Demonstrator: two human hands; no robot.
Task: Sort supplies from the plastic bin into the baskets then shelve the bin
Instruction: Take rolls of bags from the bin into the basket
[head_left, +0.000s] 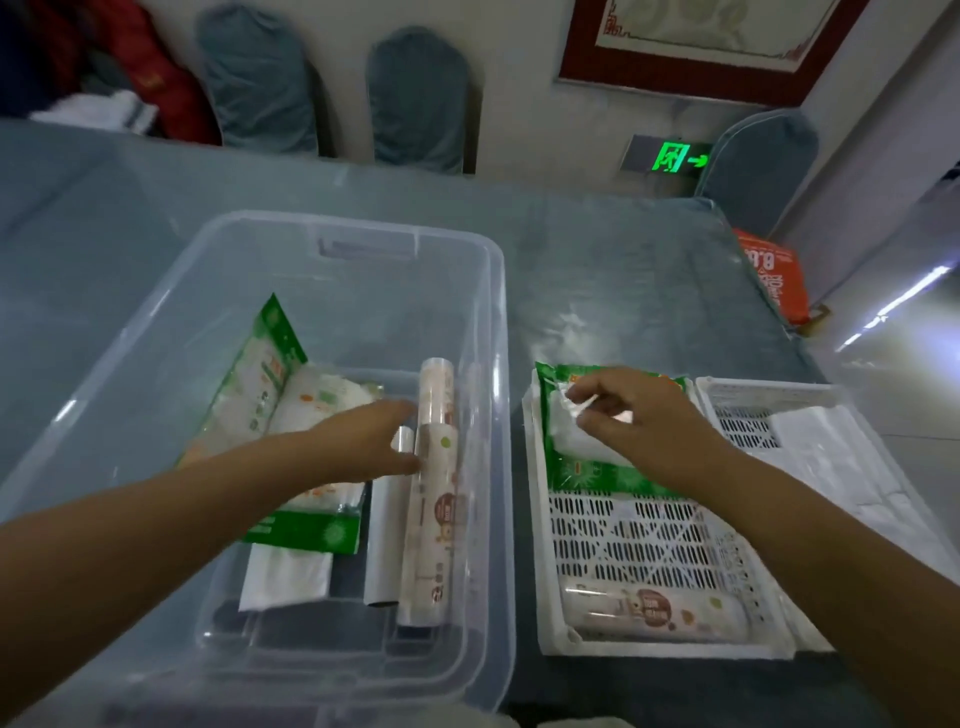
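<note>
Plastic bin (332, 270), left of the white basket (654, 540), is reached into by the left hand (363, 441), fingers hidden, grip unclear; right hand (639, 415) pinches a green-edged packet (582, 457) over the basket — loose rolls (434, 499) could be knocked.

left grip (371, 441) in bin (332, 234), baskets (540, 519) beside

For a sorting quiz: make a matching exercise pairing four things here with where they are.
Things:
1. left hand
2. right hand
3. printed roll
4. orange bag

Places:
A. near end of the white basket
B. table's far right edge
C. inside the clear bin, at the rolls
D. over the green packet in the basket

Pairs: 1-C, 2-D, 3-A, 4-B
</note>
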